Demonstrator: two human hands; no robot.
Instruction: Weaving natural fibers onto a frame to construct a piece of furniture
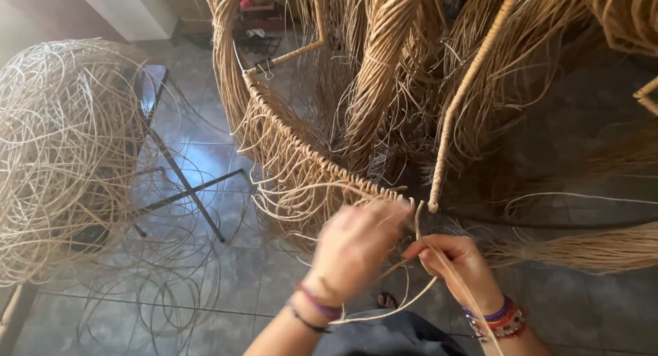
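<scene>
Tan rattan strand (439,277) pinched in right hand (456,260); left hand (353,250) (blurred, grip unclear) touches wrapped curved rim (301,150); tiled floor (226,274) lower left.

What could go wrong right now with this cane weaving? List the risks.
1. The left hand is blurred, so it is moving fast beside the wrapped frame rim; a stiff strand end could prick a finger.
2. The strand pinched in the right hand bends sharply and might kink or snap.
3. Loose cane from the tangled coil trails over the tiled floor near the feet, where it could snag or trip.
</scene>
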